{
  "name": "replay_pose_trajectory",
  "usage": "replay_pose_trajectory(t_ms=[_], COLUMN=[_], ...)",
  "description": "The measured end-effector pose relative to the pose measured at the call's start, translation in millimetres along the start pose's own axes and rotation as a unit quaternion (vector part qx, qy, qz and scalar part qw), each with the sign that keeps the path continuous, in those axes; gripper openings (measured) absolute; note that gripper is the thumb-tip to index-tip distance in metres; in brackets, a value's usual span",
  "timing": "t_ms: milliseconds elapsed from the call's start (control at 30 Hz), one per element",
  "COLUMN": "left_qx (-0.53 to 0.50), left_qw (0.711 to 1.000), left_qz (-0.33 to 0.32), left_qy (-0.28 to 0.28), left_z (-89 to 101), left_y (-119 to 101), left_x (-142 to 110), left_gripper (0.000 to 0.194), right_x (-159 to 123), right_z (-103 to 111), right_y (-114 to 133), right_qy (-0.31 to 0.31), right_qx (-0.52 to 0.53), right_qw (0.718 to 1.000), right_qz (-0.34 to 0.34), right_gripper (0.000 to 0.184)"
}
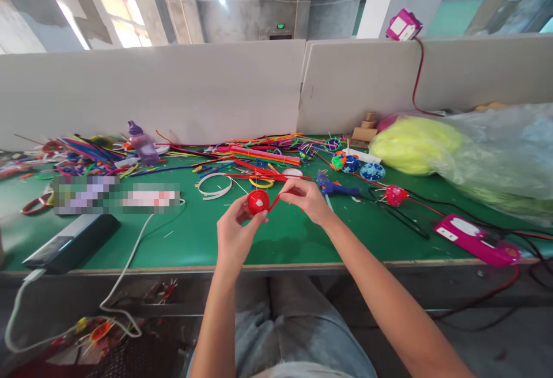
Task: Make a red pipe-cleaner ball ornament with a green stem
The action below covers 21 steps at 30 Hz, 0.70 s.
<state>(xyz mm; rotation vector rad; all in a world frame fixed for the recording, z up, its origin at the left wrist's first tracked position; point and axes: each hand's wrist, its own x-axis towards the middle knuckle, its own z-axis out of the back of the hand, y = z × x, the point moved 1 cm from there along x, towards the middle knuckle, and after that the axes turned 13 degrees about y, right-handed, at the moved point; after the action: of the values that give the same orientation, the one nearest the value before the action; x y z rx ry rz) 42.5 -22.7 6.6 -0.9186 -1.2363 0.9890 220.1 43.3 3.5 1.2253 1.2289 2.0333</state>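
Observation:
My left hand point(235, 231) pinches a small red ball point(258, 201) above the green table point(194, 239), near its front edge. My right hand point(306, 196) is closed on a red pipe cleaner point(276, 199) that runs from its fingers to the ball. Both hands hover just over the tabletop at the centre. Behind them lie a white headband hoop point(215, 186), a yellow ring point(261, 182) and a bundle of coloured pipe cleaners point(263, 156).
A blue glue gun point(334, 186) lies right of my hands, with a red spiked ball point(395, 195), a pink device point(477, 239) and a plastic bag of yellow material point(436, 144). A dark power bank point(71, 242) with white cable sits left. White partition boards point(173, 90) stand behind.

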Motion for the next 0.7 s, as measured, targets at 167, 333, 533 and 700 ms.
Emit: replay_pose_trajectory(t_ms=[167, 333, 533, 700], left_qx=[0.012, -0.025, -0.024, -0.004], left_qw=[1.000, 1.000, 0.999, 1.000], left_qz=[-0.004, 0.008, 0.003, 0.005], left_qy=[-0.014, 0.002, 0.026, 0.013], left_z=[-1.3, -3.3, -6.1, -5.8], left_y=[9, 18, 15, 18], left_x=[-8, -6, -4, -4], left_gripper=[0.042, 0.045, 0.048, 0.049], right_x=[-3, -4, -3, -2], right_z=[-8, -15, -12, -9], right_y=[5, 6, -1, -4], right_qy=[0.012, 0.051, 0.103, 0.123], right_qx=[-0.078, -0.124, -0.035, -0.003], right_qw=[0.997, 0.990, 0.994, 0.992], right_qz=[0.018, 0.052, -0.011, -0.034], right_gripper=[0.012, 0.013, 0.024, 0.022])
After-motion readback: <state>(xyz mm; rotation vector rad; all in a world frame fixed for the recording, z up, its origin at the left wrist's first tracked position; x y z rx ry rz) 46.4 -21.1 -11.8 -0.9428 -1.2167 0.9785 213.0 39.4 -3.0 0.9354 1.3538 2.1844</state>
